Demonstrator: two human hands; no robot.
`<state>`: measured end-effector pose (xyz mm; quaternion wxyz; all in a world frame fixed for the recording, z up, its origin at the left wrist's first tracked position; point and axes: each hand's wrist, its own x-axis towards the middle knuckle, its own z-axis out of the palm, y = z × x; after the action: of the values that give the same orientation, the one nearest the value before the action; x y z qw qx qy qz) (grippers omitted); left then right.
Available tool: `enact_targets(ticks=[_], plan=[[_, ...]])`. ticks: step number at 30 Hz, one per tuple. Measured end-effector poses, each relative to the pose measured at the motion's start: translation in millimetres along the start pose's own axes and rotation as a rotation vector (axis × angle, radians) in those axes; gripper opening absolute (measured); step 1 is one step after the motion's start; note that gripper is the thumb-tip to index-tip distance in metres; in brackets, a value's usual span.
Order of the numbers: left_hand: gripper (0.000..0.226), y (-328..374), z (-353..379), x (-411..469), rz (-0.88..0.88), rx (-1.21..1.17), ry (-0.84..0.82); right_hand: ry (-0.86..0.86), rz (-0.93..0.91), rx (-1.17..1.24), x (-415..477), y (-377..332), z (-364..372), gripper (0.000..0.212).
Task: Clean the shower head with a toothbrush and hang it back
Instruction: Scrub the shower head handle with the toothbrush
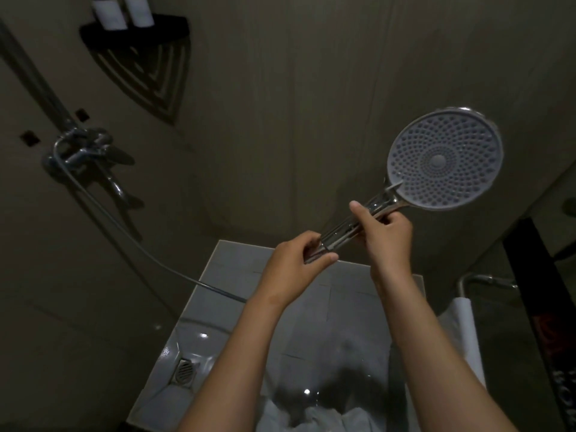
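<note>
A round shower head (444, 159) with a grey nozzle face and a chrome handle is held up in front of me, face toward the camera. My left hand (294, 265) grips the lower end of the handle. My right hand (385, 233) holds the handle higher up, just below the head, thumb raised. A grey hose (124, 232) runs from the handle's end down and left to the wall faucet (84, 151). No toothbrush shows in view.
A black corner shelf (134, 29) with two bottles hangs at the upper left. A wet tiled floor (311, 307) with a square drain (185, 371) lies below. A chrome rail with a white towel (467, 325) stands at the right.
</note>
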<state>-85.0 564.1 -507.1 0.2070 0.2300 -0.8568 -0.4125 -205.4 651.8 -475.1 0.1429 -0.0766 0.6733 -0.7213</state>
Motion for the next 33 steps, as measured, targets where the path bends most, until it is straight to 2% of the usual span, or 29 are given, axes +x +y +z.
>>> enact_targets(ticks=[5,8,14,21,26,33], plan=[[0.018,4.4,7.6,-1.2,-0.006,-0.032,0.028,-0.111,-0.012,-0.039,-2.9,0.2,-0.3,0.014],[0.012,1.6,10.8,-3.5,-0.051,-0.183,0.039,-0.192,-0.021,-0.047,-0.5,0.7,0.3,0.011],[0.017,-6.5,0.5,0.4,-0.091,-0.343,0.119,-0.376,-0.001,0.007,3.1,6.3,15.1,0.006],[0.018,-36.8,-15.3,-0.3,-0.138,-0.402,0.154,-0.551,0.042,-0.027,5.5,31.6,49.1,0.003],[0.016,-66.9,-35.9,9.0,-0.192,-0.416,0.178,-0.589,0.031,-0.049,10.0,45.3,87.5,0.013],[0.014,-116.8,-99.8,66.3,-0.176,-0.414,0.203,-0.524,-0.051,-0.047,36.8,47.6,184.9,0.01]])
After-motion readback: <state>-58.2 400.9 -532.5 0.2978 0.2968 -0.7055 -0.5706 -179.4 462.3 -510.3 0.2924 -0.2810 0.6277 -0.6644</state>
